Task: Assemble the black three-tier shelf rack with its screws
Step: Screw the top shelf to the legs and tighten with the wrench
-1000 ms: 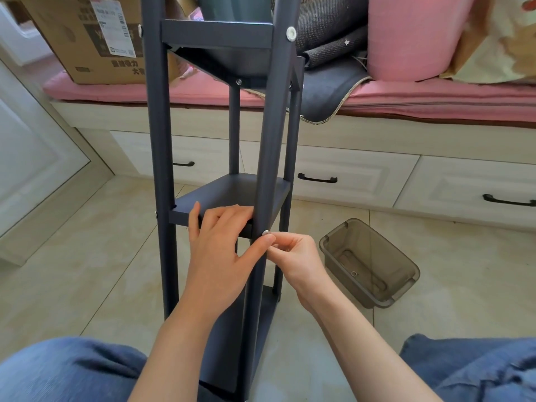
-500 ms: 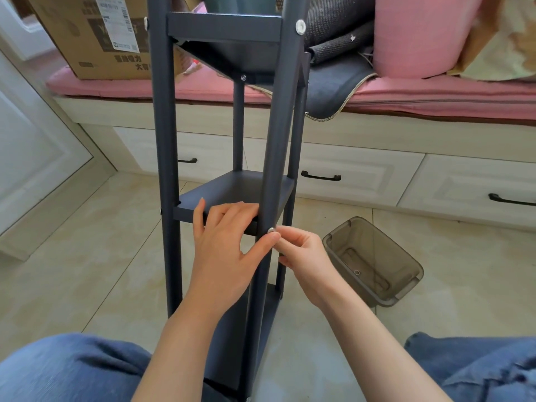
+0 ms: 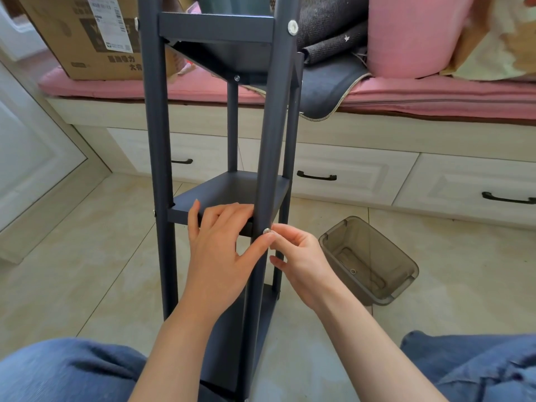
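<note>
Standing upright on the tiled floor [image 3: 87,256], the black three-tier metal shelf rack [image 3: 226,195] rose lengthwise before the person. The left hand [image 3: 220,250] gripped its middle shelf's front edge; the right hand [image 3: 301,256], nearer, pinched the small silver screw [image 3: 266,231] at the front-right post.

A clear grey plastic bin [image 3: 369,261] lies tipped on the beige tiled floor [image 3: 72,271]. Behind it runs a bench with white drawers [image 3: 348,175] that have dark handles. On the bench's pink cushion [image 3: 435,91] sit a cardboard box [image 3: 87,36] bearing a printed label, a dark grey cloth [image 3: 327,85], and a pink pillow [image 3: 412,33].
</note>
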Available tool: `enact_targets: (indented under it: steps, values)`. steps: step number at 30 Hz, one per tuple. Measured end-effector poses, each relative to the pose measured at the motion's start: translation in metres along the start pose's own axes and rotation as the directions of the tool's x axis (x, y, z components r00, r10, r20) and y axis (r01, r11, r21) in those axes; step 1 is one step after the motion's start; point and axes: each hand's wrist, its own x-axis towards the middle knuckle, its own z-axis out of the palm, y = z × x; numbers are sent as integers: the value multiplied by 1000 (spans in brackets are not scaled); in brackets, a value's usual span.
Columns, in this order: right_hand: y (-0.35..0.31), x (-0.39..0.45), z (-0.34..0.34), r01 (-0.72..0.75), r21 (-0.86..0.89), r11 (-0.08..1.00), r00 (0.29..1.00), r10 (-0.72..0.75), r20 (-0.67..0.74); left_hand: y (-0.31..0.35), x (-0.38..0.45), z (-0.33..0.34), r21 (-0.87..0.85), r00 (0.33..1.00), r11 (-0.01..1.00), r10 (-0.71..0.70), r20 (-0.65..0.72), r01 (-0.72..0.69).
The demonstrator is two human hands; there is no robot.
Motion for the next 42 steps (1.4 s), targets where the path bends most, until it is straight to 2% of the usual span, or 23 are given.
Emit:
enact_targets:
  steps: [10, 20, 26, 32, 36, 42]
  values:
    - [-3, -3, -6, 89, -85, 992, 995, -85, 43, 0, 2, 2, -9, 1000, 1000, -7, -1, 7]
    - [0, 3, 8, 146, -3, 989, 980, -144, 138, 4, -2, -3, 6, 999, 1000, -31, 36, 30]
    - [4, 4, 10, 110, 4, 994, 978, -109, 178, 4, -4, -3, 1, 999, 1000, -19, 37, 19]
    - [4, -1, 1, 41, -121, 992, 996, -30, 89, 3, -3, -1, 6, 1000, 1000, -10, 24, 10]
    - [-2, -1, -10, 19, -101, 995, 1000, -19, 3, 3, -2, -1, 19, 999, 999, -30, 41, 29]
    - [-9, -3, -6, 37, -102, 994, 999, -37, -2, 3, -1, -1, 17, 999, 999, -33, 41, 32]
